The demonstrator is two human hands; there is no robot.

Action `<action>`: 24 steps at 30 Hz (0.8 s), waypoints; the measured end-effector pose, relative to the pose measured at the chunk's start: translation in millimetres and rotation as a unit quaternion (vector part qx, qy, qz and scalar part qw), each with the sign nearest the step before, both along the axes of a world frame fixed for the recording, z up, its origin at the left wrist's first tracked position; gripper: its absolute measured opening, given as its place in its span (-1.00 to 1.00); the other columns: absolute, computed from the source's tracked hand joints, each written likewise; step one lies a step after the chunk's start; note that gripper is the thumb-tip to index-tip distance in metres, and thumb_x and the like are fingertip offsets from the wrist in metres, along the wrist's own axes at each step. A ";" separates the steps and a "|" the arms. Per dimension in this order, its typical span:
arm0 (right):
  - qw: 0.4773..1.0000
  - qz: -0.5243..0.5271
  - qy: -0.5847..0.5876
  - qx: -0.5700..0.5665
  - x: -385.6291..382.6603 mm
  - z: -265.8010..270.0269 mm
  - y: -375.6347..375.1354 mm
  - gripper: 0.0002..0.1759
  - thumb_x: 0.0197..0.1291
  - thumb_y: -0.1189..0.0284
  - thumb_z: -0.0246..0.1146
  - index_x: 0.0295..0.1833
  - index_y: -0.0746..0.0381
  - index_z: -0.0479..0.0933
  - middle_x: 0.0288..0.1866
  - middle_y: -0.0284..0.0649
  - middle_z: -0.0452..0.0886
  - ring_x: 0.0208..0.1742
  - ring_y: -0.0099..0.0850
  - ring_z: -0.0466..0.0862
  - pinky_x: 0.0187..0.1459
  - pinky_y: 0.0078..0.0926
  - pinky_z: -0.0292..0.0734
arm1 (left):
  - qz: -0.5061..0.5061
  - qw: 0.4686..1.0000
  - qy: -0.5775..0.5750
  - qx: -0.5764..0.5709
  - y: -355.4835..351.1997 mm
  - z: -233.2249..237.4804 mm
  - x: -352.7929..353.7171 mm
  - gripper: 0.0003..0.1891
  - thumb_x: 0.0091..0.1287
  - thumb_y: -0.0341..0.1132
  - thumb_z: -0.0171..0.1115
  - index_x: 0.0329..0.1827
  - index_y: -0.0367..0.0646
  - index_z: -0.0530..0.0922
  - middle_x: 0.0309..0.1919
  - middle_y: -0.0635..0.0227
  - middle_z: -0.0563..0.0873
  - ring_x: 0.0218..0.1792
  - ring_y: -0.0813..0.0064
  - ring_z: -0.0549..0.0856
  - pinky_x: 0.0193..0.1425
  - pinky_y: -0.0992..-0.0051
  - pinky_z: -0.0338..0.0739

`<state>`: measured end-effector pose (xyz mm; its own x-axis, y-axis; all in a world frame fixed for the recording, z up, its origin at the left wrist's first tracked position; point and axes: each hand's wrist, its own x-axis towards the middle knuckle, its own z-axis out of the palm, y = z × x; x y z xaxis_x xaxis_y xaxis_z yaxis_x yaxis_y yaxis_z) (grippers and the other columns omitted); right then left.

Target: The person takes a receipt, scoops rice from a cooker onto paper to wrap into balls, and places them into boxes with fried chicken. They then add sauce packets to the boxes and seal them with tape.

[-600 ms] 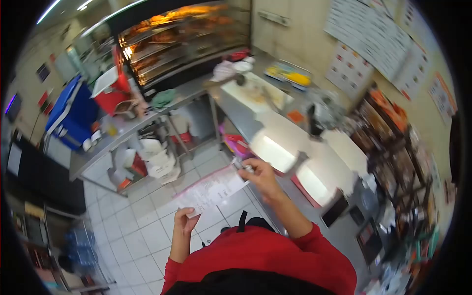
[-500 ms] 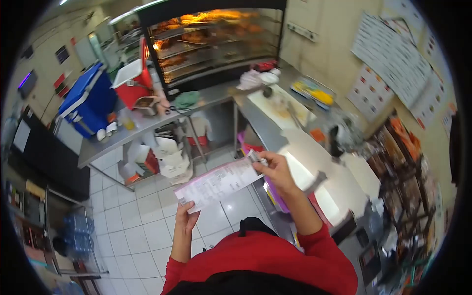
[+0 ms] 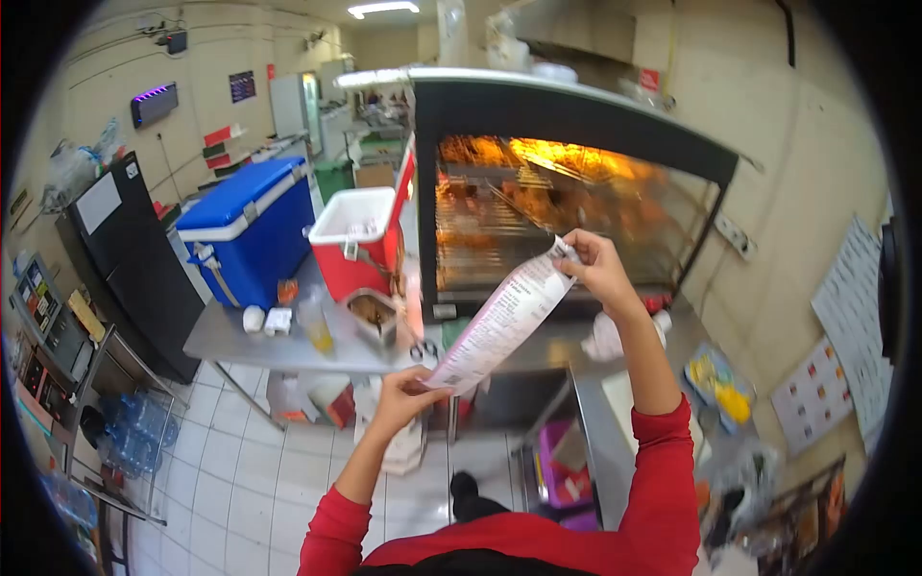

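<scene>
The left hand point(image 3: 408, 392), its grip pinched shut, held the lower end of a long white printed paper slip point(image 3: 504, 322), while the right hand point(image 3: 594, 269), raised higher and further to the right, had its grip clamped on the upper end between thumb and fingers, so the slip ran taut and slanted between the two hands, up in the air in front of the person. Both arms wore long red sleeves point(image 3: 663, 480). Behind the upper part of the slip stood a black-framed, glass-fronted warming cabinet point(image 3: 538, 202), lit orange inside, with blurred browned food on its racks. To its left, on a grey stainless steel worktop point(image 3: 230, 341), stood a red plastic cooler box with a white top point(image 3: 360, 240) and, just beside that, a larger blue plastic cooler box with a white rim point(image 3: 252, 230). In front of the red box sat a small square metal container point(image 3: 373, 315) and a clear plastic cup of yellow liquid point(image 3: 317, 331), near each other. A tall black cabinet point(image 3: 134, 259) stood at the far left, and clear plastic water bottles point(image 3: 134, 437) lay stacked low on a wire rack below it. A floor of white square tiles point(image 3: 240, 480) showed beneath the left arm
</scene>
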<state>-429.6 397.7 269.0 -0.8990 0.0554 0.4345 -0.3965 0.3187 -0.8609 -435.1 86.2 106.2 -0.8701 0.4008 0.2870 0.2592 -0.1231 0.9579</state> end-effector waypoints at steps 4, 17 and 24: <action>0.952 -0.105 0.253 0.135 -138.2 76.8 28.0 -0.77 -0.01 0.63 0.30 -0.18 0.32 0.49 -0.31 -0.36 0.56 -0.21 -0.61 0.53 -0.16 -0.64 0.41 | -0.020 1.000 0.000 0.013 82.3 57.1 -101.9 -0.75 0.20 -0.41 0.35 -0.15 -0.43 0.63 -0.31 0.19 0.73 -0.28 0.56 0.71 -0.16 0.63 0.57; 0.668 -0.302 0.513 0.446 -278.0 135.4 30.4 -0.68 0.00 0.45 0.33 -0.06 -0.03 0.57 -0.05 -0.39 0.54 0.08 -0.42 0.48 0.17 -0.13 0.10 | -0.030 0.968 -0.141 0.208 196.2 68.3 -245.9 -0.66 0.35 -0.22 0.20 -0.07 -0.40 0.59 -0.29 0.16 0.73 -0.26 0.48 0.75 -0.21 0.68 0.62; 0.629 -0.407 0.486 0.450 -267.4 138.2 6.4 -0.63 -0.06 0.64 0.16 -0.09 0.10 0.58 -0.04 -0.35 0.52 0.04 -0.39 0.48 0.13 -0.18 0.13 | -0.040 0.963 -0.135 0.232 204.1 80.3 -246.3 -0.67 0.36 -0.24 0.18 -0.06 -0.42 0.57 -0.26 0.14 0.72 -0.25 0.46 0.75 -0.20 0.67 0.63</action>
